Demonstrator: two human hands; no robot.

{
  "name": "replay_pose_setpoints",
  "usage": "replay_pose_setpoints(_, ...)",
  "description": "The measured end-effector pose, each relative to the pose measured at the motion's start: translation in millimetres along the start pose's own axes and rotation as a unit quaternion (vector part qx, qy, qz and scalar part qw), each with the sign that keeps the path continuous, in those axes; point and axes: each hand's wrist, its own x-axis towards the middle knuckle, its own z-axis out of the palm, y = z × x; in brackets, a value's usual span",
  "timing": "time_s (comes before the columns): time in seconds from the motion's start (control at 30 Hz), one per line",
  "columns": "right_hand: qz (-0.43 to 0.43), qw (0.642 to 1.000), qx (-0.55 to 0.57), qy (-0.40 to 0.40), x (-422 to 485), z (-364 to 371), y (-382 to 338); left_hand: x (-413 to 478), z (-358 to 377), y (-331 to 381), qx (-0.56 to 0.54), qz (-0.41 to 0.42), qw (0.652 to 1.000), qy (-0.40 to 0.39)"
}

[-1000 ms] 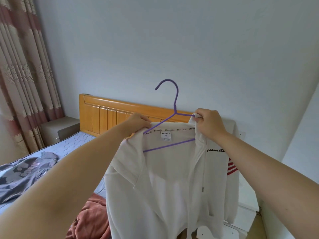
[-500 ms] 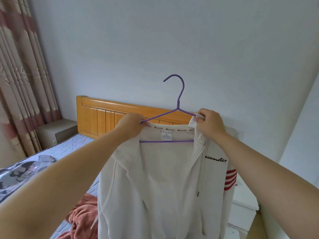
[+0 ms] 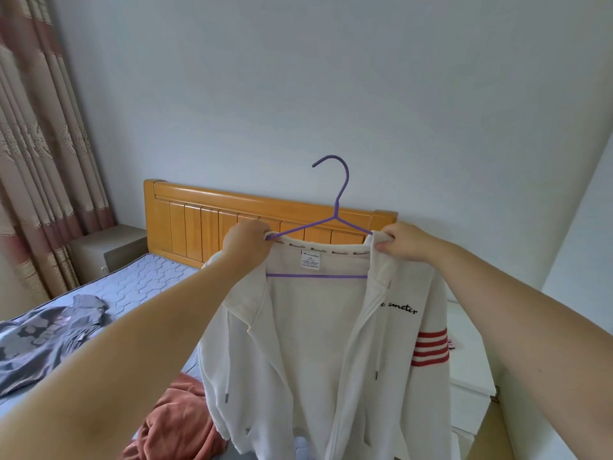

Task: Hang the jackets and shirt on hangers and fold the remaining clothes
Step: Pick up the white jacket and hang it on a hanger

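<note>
- Purple wire hanger [image 3: 336, 210]: one, held up, inside the collar of one white zip hooded jacket [image 3: 315, 343].
- Two hands: left hand [image 3: 247, 242] and right hand [image 3: 403, 242], fingers [image 3: 388, 242] curled, each pinching a jacket shoulder at a hanger end.
- On the bed [image 3: 149, 277]: one grey patterned garment [image 3: 43, 336], one rust-red garment [image 3: 179, 423], both partly hidden; hanger tips covered.

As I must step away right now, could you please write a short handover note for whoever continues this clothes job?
Left hand grips the white zip-up hooded jacket at one shoulder, over an end of the purple wire hanger. Right hand pinches the other shoulder at the hanger's other end.
Done: hanger sits inside the jacket, held up in the air.
Left: hang it up; the grey patterned garment and rust-red crumpled garment lie unfolded on the quilted mattress.
</note>
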Motion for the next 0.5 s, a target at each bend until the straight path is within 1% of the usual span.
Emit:
replay_pose_setpoints(0.07, 0.02, 0.996, 0.009, 0.089, 5.1, 5.0, 0.8, 1.4, 0.0, 2.4, -0.025, -0.001, 1.0, 0.008)
replay_pose_setpoints(0.1, 0.029, 0.99, 0.013, 0.134, 7.5, 5.6, 0.8, 3.1, -2.4, 3.2, -0.066, 0.002, 0.998, 0.0)
replay_pose_setpoints(0.17, 0.034, 0.979, 0.025, 0.202, 11.6, 4.0, 1.8, 9.8, -11.7, -1.7, -0.2, 0.011, 0.978, -0.054)
replay_pose_setpoints(0.2, 0.035, 0.975, 0.028, 0.218, 11.5, 1.7, 2.1, 12.3, -18.4, -7.4, -0.244, 0.017, 0.964, -0.103)
replay_pose_setpoints(0.23, 0.033, 0.973, 0.026, 0.228, 11.2, -1.1, 2.4, 14.9, -25.5, -14.2, -0.242, 0.032, 0.957, -0.155)
replay_pose_setpoints(0.3, 0.024, 0.97, 0.017, 0.243, 9.9, -4.5, 2.5, 15.0, -31.9, -24.5, -0.124, 0.072, 0.96, -0.239)
replay_pose_setpoints(0.33, 0.023, 0.968, 0.013, 0.25, 9.0, -4.9, 1.8, 12.9, -30.1, -26.0, -0.063, 0.081, 0.96, -0.262)
replay_pose_setpoints(0.37, 0.02, 0.967, 0.01, 0.255, 8.0, -4.5, 1.1, 10.6, -26.9, -25.4, -0.025, 0.085, 0.959, -0.267)
replay_pose_setpoints(0.4, 0.016, 0.965, 0.008, 0.26, 7.5, -3.6, 0.3, 7.6, -24.4, -22.7, -0.009, 0.088, 0.962, -0.26)
replay_pose_setpoints(0.5, 0.021, 0.963, 0.009, 0.269, 5.8, -2.0, 1.0, -0.1, -15.9, -15.8, 0.012, 0.1, 0.972, -0.21)
